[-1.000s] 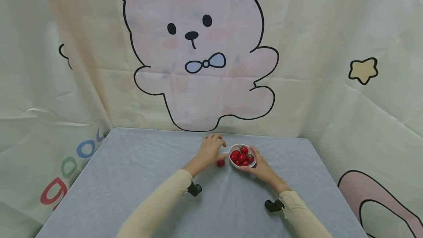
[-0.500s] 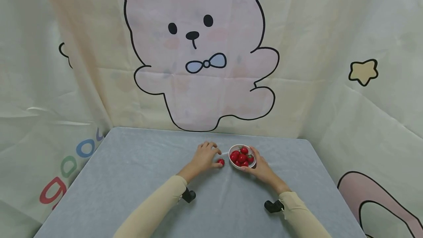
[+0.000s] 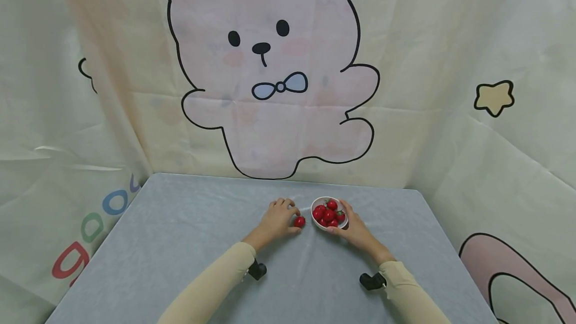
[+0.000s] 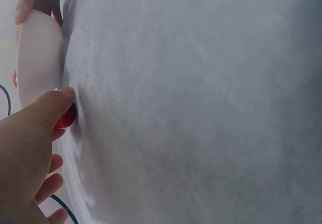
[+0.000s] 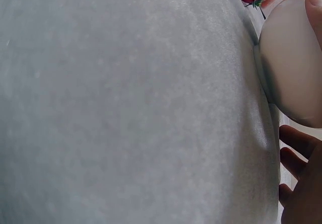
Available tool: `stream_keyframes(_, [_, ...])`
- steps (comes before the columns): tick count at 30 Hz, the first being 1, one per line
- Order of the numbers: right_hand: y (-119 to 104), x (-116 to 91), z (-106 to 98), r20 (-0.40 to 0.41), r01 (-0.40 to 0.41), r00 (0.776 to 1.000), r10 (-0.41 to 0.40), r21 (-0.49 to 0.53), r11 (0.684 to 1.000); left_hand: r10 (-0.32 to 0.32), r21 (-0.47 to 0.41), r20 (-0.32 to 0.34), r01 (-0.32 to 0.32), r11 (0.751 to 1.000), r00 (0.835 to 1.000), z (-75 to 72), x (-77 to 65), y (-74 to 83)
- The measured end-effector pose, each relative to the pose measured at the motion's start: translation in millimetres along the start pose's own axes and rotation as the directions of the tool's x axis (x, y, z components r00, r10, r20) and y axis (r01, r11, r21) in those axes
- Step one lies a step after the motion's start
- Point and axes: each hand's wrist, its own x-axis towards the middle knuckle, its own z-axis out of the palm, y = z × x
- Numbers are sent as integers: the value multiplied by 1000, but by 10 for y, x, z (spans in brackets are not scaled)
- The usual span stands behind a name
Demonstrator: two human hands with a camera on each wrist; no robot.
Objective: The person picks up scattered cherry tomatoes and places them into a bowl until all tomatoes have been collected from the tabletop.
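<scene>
My left hand has its thumb and forefinger at either side of a single red cherry tomato, pinching it low over the cloth. In the left wrist view the thumb partly covers this tomato; its green stem end shows in the right wrist view. Just to its right is a small white bowl with several red cherry tomatoes inside. My right hand grips the bowl's right side, thumb at the near rim and fingers round the far side. The bowl's pale outer wall fills the edge of the right wrist view.
A light blue-grey cloth covers the table. Behind it hangs a curtain printed with a cartoon bear, and printed sheets close in both sides. Black camera mounts sit at both wrists.
My left hand has drawn back from beside the bowl, and its thumb and forefinger have come round the lone tomato. The right hand and the bowl have stayed put.
</scene>
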Motion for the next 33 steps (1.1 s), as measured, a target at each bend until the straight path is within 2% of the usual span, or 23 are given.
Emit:
stream_keyframes(11, [0, 0, 3, -6, 6, 1000, -6, -5, 1000, 8, -3, -12, -8, 1000, 1000, 45, -22, 18])
stream_keyframes(18, [-11, -4, 3, 5, -18, 1000, 17, 11, 1000, 19, 15, -25, -19, 1000, 999, 35, -33, 37])
stream_keyframes(33, [-11, -9, -9, -2, -6, 1000, 6, -18, 1000, -20, -55, -59, 17, 998, 998, -59, 24, -33])
